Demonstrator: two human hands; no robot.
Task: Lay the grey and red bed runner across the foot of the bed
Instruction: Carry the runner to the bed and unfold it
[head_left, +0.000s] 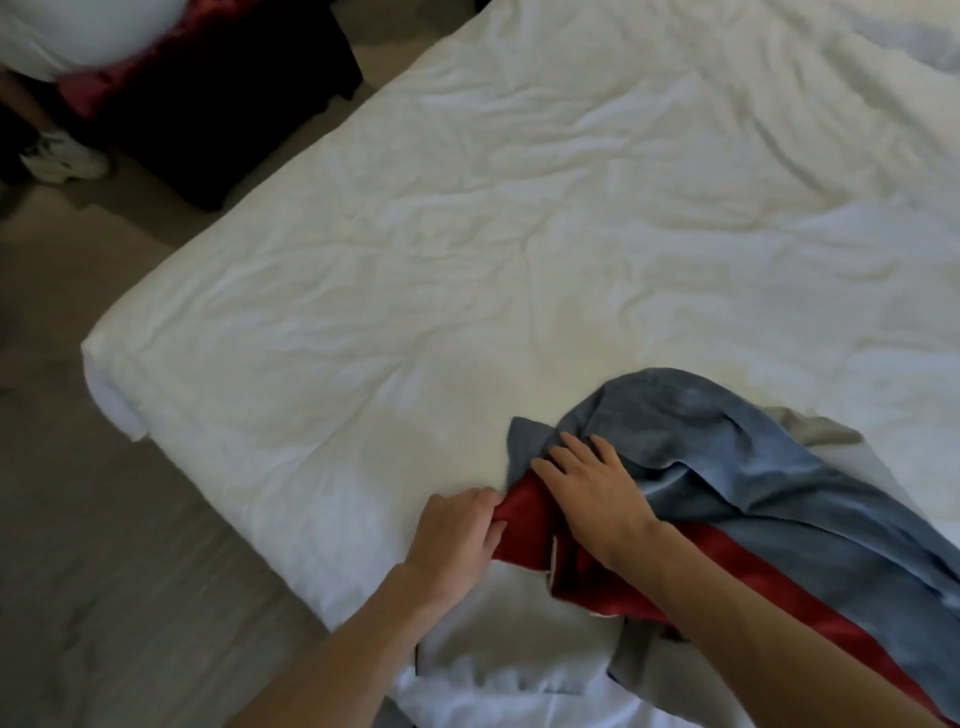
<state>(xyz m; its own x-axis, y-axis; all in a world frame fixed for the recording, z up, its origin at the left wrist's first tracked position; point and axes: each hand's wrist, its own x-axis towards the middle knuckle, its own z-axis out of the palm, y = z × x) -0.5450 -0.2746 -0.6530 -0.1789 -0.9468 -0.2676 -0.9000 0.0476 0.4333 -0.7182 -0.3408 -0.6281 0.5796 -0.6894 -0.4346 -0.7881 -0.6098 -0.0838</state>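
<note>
The grey and red bed runner (727, 467) lies bunched on the near right part of the white bed (467, 234), its grey side up and a red band along its near edge. My left hand (457, 540) pinches the red end of the runner at the bed's near edge. My right hand (592, 493) rests flat on the runner with fingers spread, pressing the grey and red folds. The runner's right end runs out of view at the lower right.
The bed's near left corner (119, 384) hangs over a grey carpet floor (104, 571). At the top left stand a dark piece of furniture (234, 104) with a white pillow (88, 31) and red cloth, and a white shoe (67, 156).
</note>
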